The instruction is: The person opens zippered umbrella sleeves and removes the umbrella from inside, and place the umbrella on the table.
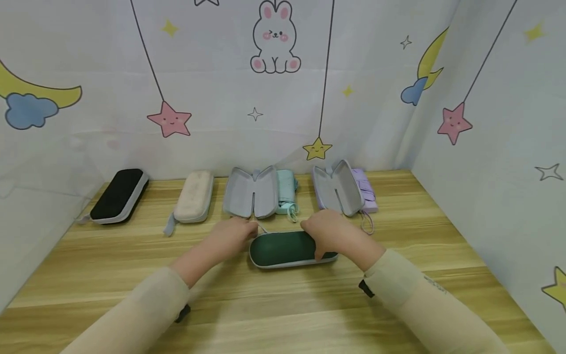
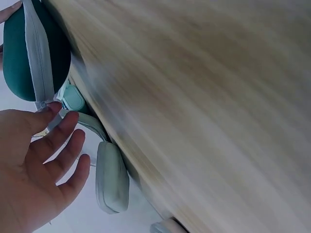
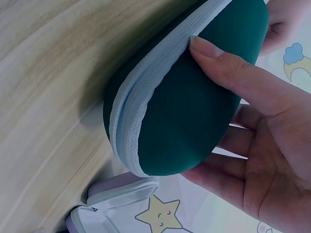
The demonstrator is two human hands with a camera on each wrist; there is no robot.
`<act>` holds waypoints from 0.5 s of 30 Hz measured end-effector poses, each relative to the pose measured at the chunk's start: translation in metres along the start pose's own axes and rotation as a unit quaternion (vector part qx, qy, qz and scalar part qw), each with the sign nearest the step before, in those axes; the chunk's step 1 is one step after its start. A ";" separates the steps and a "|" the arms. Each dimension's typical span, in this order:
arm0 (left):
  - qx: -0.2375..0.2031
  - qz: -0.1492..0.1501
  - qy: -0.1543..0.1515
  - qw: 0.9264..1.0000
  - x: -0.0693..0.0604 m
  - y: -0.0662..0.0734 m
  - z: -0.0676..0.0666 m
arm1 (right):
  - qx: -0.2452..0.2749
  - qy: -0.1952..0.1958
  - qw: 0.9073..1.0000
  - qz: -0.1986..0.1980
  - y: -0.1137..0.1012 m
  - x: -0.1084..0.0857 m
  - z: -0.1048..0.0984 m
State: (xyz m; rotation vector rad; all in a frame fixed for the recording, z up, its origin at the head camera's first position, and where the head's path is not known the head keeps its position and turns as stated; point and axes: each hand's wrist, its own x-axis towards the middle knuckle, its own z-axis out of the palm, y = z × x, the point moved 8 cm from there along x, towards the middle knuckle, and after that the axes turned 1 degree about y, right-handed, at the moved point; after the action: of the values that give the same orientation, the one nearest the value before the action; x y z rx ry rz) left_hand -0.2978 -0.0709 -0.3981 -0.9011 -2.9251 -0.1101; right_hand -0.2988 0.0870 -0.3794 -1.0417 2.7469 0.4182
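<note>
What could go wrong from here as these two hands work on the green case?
The green case might twist or slide if the right hand loosens its grip while the left hand works by the zipper at the other end. If pushed away from the person, it could knock the open grey-lined case just beyond.

Cream sleeves (image 1: 137,309), black tabs (image 1: 366,288), small dark print (image 1: 435,284)

green case (image 1: 280,250), pale rim, closed, on wooden table (image 1: 274,314); right hand (image 1: 326,232) gripping right end, left hand (image 1: 235,233) by left end. row behind, left to right: black case (image 1: 117,196), cream case (image 1: 193,197), opened grey-lined case (image 1: 240,192), mint bundle (image 1: 286,191), second opened case (image 1: 347,187), lilac bundle (image 1: 365,191).
</note>
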 end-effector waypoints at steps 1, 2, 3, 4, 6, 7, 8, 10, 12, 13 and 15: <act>0.005 -0.002 -0.001 1.000 -0.002 -0.001 0.000 | 0.002 0.000 1.000 -0.001 0.000 0.000 0.000; 0.007 -0.002 -0.002 1.000 -0.005 -0.003 0.000 | 0.005 0.001 1.000 -0.003 0.000 -0.001 -0.001; 0.009 -0.003 -0.001 1.000 -0.008 -0.004 -0.001 | 0.009 0.002 1.000 -0.005 0.000 -0.001 -0.001; 0.010 -0.002 -0.001 1.000 -0.011 -0.004 -0.001 | 0.010 0.003 1.000 -0.007 0.001 -0.002 -0.001; 0.008 -0.005 -0.005 1.000 -0.016 -0.006 0.000 | 0.012 0.005 1.000 -0.011 0.001 -0.003 -0.002; 0.006 -0.007 -0.008 1.000 -0.019 -0.006 0.000 | 0.014 0.006 1.000 -0.013 0.001 -0.004 -0.002; 0.002 -0.009 -0.013 1.000 -0.021 -0.007 0.001 | 0.019 0.006 1.000 -0.013 0.001 -0.004 -0.002; -0.006 -0.015 -0.023 1.000 -0.026 -0.008 0.003 | 0.028 0.006 1.000 -0.013 0.001 -0.006 -0.002; -0.013 -0.020 -0.032 0.999 -0.029 -0.007 0.005 | 0.040 0.005 0.999 -0.013 0.001 -0.008 -0.001; -0.015 -0.021 -0.035 0.999 -0.030 -0.007 0.005 | 0.045 0.004 0.999 -0.013 0.001 -0.009 -0.001; -0.017 -0.021 -0.038 0.999 -0.033 -0.004 0.005 | 0.051 0.003 0.999 -0.014 0.001 -0.013 0.000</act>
State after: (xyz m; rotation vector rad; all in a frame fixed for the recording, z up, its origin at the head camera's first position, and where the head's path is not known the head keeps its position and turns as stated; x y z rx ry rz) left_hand -0.2730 -0.0924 -0.4066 -0.8685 -3.0227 -0.1314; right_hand -0.2898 0.0953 -0.3765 -1.0561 2.7222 0.2672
